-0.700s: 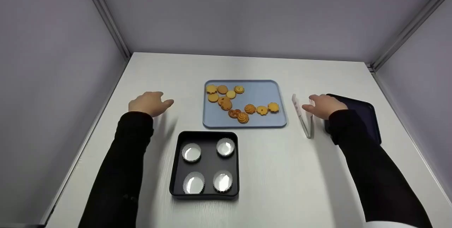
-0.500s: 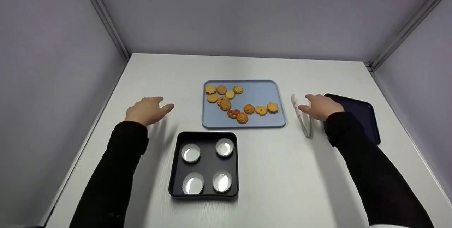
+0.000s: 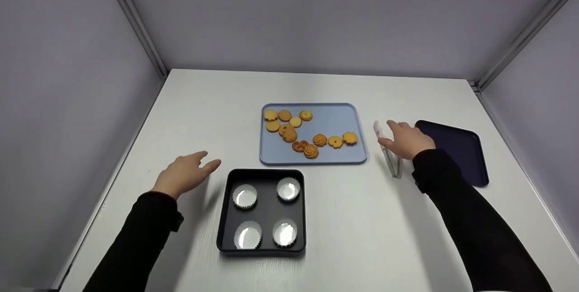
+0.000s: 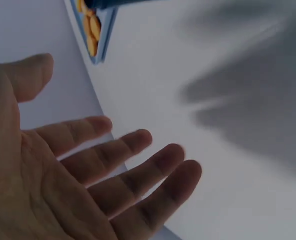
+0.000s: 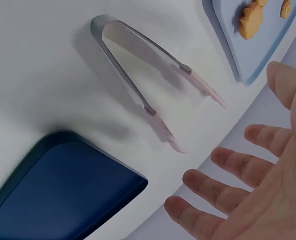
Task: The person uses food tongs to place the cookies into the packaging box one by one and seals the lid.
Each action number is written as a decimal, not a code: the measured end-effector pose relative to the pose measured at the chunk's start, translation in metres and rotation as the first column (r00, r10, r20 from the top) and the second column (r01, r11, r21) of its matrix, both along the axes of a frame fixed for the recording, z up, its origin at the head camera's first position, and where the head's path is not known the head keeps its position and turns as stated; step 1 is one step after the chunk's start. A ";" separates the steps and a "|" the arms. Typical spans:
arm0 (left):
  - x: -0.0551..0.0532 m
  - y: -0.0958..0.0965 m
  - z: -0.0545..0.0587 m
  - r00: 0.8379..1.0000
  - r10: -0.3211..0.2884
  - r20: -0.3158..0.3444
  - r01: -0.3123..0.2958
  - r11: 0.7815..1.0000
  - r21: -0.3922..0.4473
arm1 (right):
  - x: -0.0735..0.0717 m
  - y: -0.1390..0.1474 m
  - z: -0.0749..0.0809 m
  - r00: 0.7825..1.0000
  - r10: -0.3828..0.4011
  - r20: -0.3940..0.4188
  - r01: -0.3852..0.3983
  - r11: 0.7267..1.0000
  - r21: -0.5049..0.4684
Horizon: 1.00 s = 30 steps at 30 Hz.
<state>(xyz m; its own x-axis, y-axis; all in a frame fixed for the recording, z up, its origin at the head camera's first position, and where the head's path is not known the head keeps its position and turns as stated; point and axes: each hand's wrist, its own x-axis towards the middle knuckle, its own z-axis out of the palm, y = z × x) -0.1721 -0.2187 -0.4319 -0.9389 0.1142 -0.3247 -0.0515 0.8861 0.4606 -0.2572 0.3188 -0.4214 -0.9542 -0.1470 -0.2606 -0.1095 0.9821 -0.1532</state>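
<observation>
My left hand [image 3: 183,173] hovers with fingers spread, left of a black square pan [image 3: 260,210], and holds nothing. Inside that pan stand several white fluted baking cups [image 3: 244,196]. My right hand [image 3: 407,140], also spread and without anything in it, is over a pair of tongs [image 3: 392,161]. The right wrist view shows the tongs [image 5: 118,65] whole: a bent metal strip with pale pinkish tips, lying on the white table with arms apart. Between the hands, farther back, a light blue tray [image 3: 334,118] carries several cookies [image 3: 288,134], among them round, flower-shaped, swirled and pretzel-shaped ones.
A dark navy tray [image 3: 461,152] lies at the right, partly behind my right sleeve. Grey panels [image 3: 289,21] enclose the white table [image 3: 344,219] at the back and both sides. The blue tray's corner [image 4: 98,52] shows in the left wrist view.
My left hand has drawn back toward me and now is beside the black pan. The right hand has shifted slightly left and nearer, above the tongs. Trays, cookies and cups stay put.
</observation>
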 end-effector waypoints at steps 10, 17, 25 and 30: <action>0.043 0.010 -0.034 0.979 0.178 0.095 -0.196 0.953 0.231 | 0.005 0.002 -0.023 0.975 -0.134 -0.178 0.125 0.990 -0.060; 0.055 0.025 -0.046 0.973 0.208 0.099 -0.228 0.931 0.285 | 0.006 0.000 -0.037 0.966 -0.225 -0.124 0.215 0.973 -0.088; 0.059 0.037 -0.052 0.973 0.208 0.101 -0.230 0.905 0.357 | 0.004 -0.008 -0.046 0.958 -0.284 -0.043 0.281 0.958 -0.067; 0.059 0.044 -0.054 0.990 0.138 -0.003 -0.131 0.947 0.292 | 0.002 -0.011 -0.053 0.956 -0.289 -0.047 0.286 0.956 -0.062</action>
